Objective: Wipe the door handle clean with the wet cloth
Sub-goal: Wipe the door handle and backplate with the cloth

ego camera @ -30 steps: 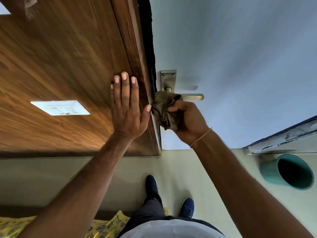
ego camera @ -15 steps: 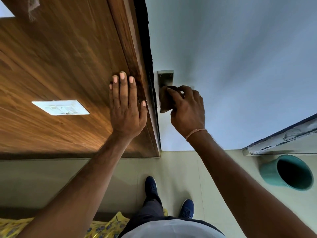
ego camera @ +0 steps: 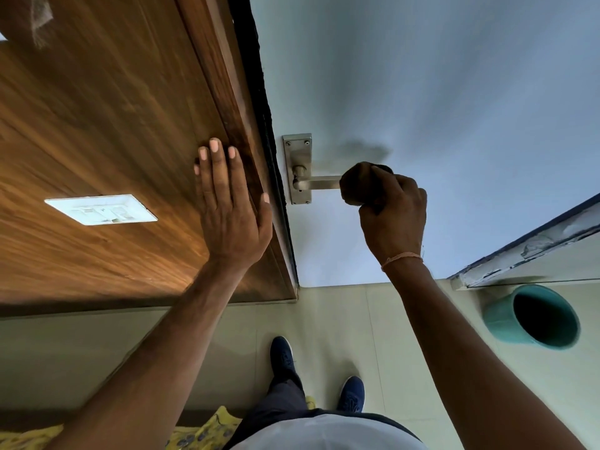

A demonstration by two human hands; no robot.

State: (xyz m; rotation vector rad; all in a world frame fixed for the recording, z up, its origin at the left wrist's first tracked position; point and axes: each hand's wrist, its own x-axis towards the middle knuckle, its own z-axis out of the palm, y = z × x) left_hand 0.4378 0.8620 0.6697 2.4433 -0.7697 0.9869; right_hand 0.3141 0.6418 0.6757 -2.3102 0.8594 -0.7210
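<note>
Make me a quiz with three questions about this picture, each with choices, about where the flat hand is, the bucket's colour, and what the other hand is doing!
1. Where does the left hand rest?
A. On the wooden panel
B. On the floor
C. In the bucket

2. What colour is the bucket?
A. Red
B. Teal
C. Yellow

3. What is the right hand doing?
A. Hanging open
B. Pressing the light switch
C. Closed around the cloth on the door handle

Answers: 1 A, its palm lies flat on the wood. 2 B, its wall is teal-green. 3 C, its fingers curl over the cloth at the lever's outer end.
</note>
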